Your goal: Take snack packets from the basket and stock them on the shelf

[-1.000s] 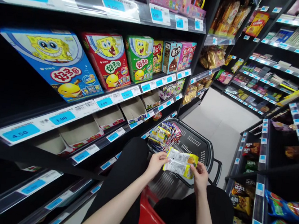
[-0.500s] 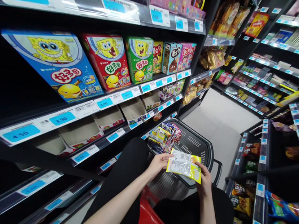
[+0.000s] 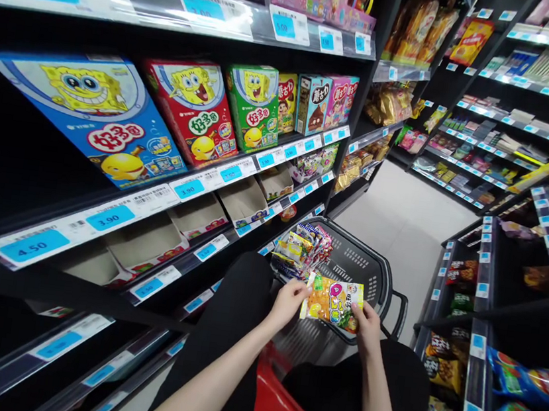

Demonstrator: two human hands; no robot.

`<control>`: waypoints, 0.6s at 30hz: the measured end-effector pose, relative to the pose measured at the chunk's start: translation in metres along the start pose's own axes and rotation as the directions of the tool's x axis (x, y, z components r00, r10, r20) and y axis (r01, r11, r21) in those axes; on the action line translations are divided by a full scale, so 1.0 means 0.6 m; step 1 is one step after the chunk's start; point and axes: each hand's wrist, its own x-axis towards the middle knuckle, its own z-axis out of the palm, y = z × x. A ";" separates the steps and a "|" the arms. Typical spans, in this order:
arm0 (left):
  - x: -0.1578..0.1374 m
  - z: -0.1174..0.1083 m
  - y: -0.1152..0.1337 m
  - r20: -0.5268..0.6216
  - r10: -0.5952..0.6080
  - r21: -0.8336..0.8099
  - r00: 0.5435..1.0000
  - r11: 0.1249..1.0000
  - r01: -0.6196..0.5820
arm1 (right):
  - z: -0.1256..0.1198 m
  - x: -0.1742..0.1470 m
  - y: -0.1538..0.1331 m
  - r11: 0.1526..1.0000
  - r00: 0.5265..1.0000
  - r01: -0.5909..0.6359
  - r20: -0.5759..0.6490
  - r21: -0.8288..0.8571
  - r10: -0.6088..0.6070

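Between my two hands is a small yellow candy packet [image 3: 333, 301], its colourful printed front facing up. My left hand [image 3: 288, 304] pinches its left edge, and my right hand [image 3: 367, 327] grips the right edge. Beneath the packet stands a dark plastic shopping basket [image 3: 381, 266] with slotted walls. Several small snack packets [image 3: 302, 247] lie heaped in the basket's left part, just beyond my left hand. The basket floor below my hands is partly hidden by the held packet.
Along the left, shelves hold blue [image 3: 100, 117], red [image 3: 193, 112] and green [image 3: 253, 109] snack boxes, above open cardboard trays [image 3: 237, 201]. To the right, a low shelf carries bagged snacks [image 3: 533, 384]. A pale floor aisle [image 3: 395, 200] runs ahead. A red object [image 3: 278, 399] lies by my lap.
The packet has been turned over: its whitish back with the barcode faced up before, and the printed front does now. Both hands stay on it over the basket.
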 end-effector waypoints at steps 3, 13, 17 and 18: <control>-0.002 0.001 -0.001 0.022 -0.149 -0.135 0.989 0.979 0.150 | 0.010 0.004 0.013 0.991 0.993 -0.093 0.079 0.098 0.086; -0.006 0.003 0.018 0.178 -0.269 -0.299 0.946 0.901 0.313 | -0.011 0.007 0.009 1.000 0.999 0.015 0.034 -0.004 -0.015; -0.002 -0.002 0.017 0.046 -0.079 -0.227 0.996 0.970 0.087 | -0.018 0.010 0.006 0.982 0.984 0.174 0.060 -0.071 -0.170; -0.001 -0.003 0.016 0.011 -0.043 -0.218 0.999 0.975 0.044 | -0.019 0.011 0.007 0.973 0.976 0.218 0.044 -0.079 -0.215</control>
